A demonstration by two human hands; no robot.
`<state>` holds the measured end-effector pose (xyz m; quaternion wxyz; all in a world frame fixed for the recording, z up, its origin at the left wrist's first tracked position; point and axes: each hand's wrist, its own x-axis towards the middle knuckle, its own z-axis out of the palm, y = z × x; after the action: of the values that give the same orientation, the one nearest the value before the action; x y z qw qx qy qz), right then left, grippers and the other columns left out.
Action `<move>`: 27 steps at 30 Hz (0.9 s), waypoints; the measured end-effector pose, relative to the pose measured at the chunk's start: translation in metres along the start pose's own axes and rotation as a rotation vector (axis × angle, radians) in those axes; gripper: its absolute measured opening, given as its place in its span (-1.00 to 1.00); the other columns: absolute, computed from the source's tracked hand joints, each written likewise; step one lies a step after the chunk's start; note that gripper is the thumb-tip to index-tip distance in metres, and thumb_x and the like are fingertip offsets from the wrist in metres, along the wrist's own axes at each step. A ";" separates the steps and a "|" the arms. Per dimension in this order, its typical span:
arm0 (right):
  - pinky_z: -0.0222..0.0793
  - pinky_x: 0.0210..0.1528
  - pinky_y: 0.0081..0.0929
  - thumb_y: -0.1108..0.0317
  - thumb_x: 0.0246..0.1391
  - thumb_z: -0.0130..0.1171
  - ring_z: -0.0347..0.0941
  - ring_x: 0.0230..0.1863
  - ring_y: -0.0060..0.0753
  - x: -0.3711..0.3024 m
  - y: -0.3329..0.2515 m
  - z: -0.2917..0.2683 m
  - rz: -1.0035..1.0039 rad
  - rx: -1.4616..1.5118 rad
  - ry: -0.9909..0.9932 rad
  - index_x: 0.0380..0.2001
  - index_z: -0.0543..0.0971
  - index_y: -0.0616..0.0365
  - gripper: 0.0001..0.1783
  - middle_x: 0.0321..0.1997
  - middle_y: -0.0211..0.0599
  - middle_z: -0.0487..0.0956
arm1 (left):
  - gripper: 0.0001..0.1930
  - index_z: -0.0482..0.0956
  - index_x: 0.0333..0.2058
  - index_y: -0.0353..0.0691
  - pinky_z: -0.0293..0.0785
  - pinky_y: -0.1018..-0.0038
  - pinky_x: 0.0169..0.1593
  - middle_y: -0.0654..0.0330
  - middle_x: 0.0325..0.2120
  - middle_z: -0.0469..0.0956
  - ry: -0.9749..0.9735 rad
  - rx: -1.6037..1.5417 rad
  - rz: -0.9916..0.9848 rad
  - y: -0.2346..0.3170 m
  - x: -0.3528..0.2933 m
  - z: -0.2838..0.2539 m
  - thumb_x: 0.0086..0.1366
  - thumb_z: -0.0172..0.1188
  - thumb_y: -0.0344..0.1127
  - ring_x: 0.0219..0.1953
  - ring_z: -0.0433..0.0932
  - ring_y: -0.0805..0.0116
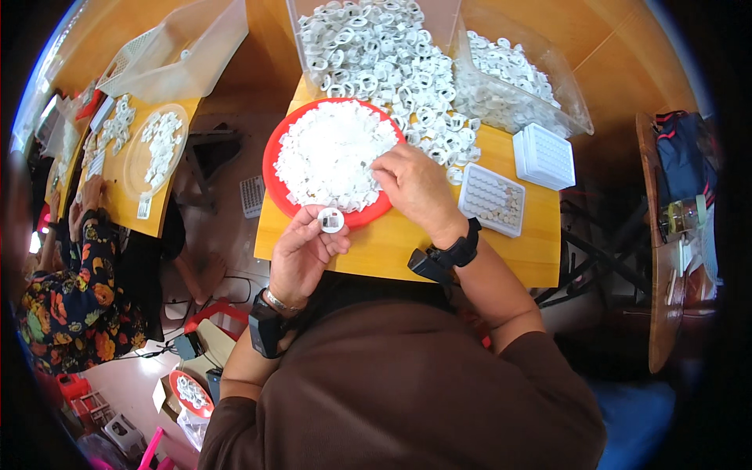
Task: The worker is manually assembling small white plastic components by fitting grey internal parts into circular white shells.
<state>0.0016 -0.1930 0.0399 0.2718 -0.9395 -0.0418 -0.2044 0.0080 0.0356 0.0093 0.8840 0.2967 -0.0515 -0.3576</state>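
Observation:
My left hand (301,254) pinches a small round white plastic part (332,222) between thumb and fingers, just off the near rim of a red round tray (272,176). Dark and brownish detail shows in the middle of that part. Heaped in the red tray are many small white plastic pieces (333,149). Over the right side of this heap, my right hand (415,184) has its thumb and fingers drawn together at the pieces. Whatever lies between those fingertips is too small to make out.
Loose white ring-shaped parts (427,117) spill across the yellow table (368,254) from a full bin. A clear bin (576,106) stands far right. Nearer are a white slotted tray (470,205) of small round parts and stacked white trays (543,157). Another person (78,290) works at a table leftward.

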 end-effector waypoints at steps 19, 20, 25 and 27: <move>0.38 -0.16 -0.27 0.38 -0.04 0.24 0.49 -0.21 -0.10 -0.082 0.056 -0.124 0.436 -0.172 0.050 -0.32 0.61 0.21 -0.81 -0.27 -0.15 0.56 | -0.74 0.38 -0.12 -0.31 0.52 0.41 -0.24 -0.04 -0.33 0.55 -0.031 0.069 -0.090 -0.009 0.010 0.015 0.34 0.03 -0.24 -0.37 0.57 0.22; 0.38 -0.16 -0.27 0.38 -0.04 0.24 0.49 -0.21 -0.10 -0.084 0.059 -0.127 0.442 -0.171 0.053 -0.32 0.61 0.21 -0.81 -0.27 -0.15 0.56 | -0.74 0.38 -0.12 -0.31 0.52 0.41 -0.24 -0.04 -0.33 0.55 -0.033 0.072 -0.095 -0.009 0.010 0.016 0.34 0.03 -0.24 -0.37 0.57 0.22; 0.32 0.06 -0.26 0.27 -0.15 0.36 0.41 0.05 -0.02 -0.102 0.058 -0.153 0.480 -0.243 0.012 -0.07 0.53 0.22 -0.48 -0.02 -0.07 0.52 | -0.73 0.37 -0.11 -0.30 0.52 0.42 -0.25 -0.03 -0.34 0.54 0.010 0.101 -0.070 -0.009 0.004 0.013 0.33 0.05 -0.25 -0.37 0.57 0.20; 0.28 0.13 -0.27 0.26 -0.22 0.41 0.37 0.11 0.01 -0.116 0.060 -0.160 0.583 -0.180 -0.083 0.02 0.47 0.22 -0.33 0.05 -0.04 0.49 | -0.73 0.37 -0.11 -0.30 0.52 0.42 -0.25 -0.03 -0.34 0.54 0.000 0.093 -0.082 -0.009 0.005 0.015 0.33 0.05 -0.25 -0.38 0.57 0.20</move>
<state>-0.1505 -0.3246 0.0864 0.2326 -0.9398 0.2366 -0.0822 0.0016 0.0195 0.0160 0.8539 0.3394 -0.0558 -0.3907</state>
